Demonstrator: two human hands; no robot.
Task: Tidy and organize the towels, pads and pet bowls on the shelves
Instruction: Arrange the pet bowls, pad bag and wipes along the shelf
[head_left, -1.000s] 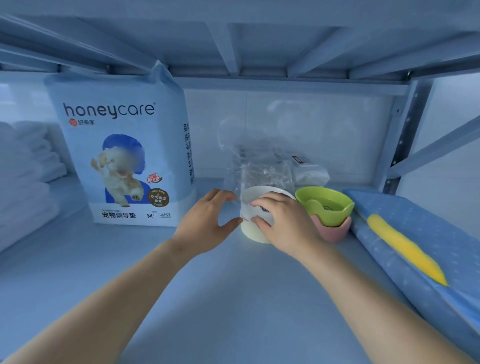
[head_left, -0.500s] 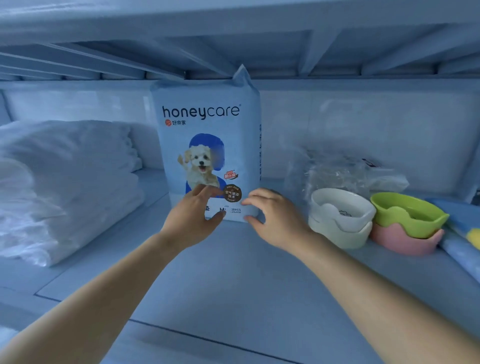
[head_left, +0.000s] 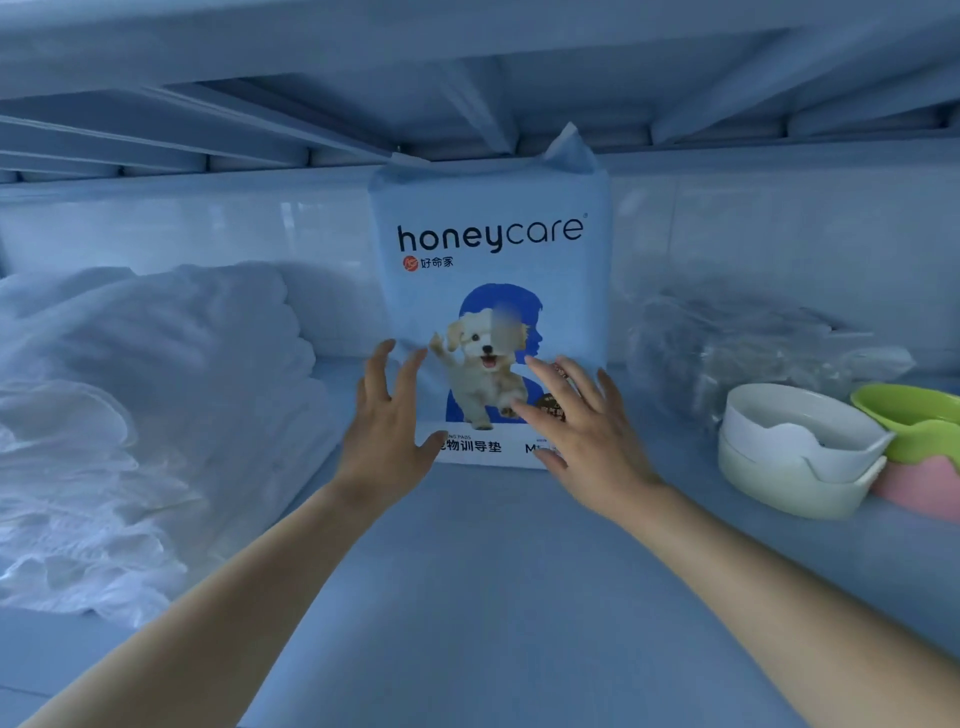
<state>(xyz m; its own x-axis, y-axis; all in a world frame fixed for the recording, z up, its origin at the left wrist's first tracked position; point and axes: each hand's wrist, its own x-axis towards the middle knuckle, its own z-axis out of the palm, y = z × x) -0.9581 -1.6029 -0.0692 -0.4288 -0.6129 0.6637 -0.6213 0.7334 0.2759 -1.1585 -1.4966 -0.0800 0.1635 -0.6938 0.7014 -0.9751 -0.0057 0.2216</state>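
Observation:
A pack of honeycare pet pads (head_left: 491, 244) stands upright at the back middle of the shelf. My left hand (head_left: 387, 423) and my right hand (head_left: 582, 434) are spread open just in front of its lower part, one at each side, holding nothing. A stack of folded white towels (head_left: 130, 415) fills the left of the shelf. At the right, two white pet bowls (head_left: 795, 457) are nested, and beside them a green bowl (head_left: 914, 421) sits in a pink bowl (head_left: 919, 480).
A crumpled clear plastic bag (head_left: 727, 332) lies behind the bowls against the back wall. The shelf board (head_left: 493, 597) is blue. The upper shelf's beams (head_left: 467, 93) hang low, just above the pad pack's top.
My right hand has left the white bowls and both hands have moved left to the pad pack, fingers now spread. The view has swung left, bringing the towels in.

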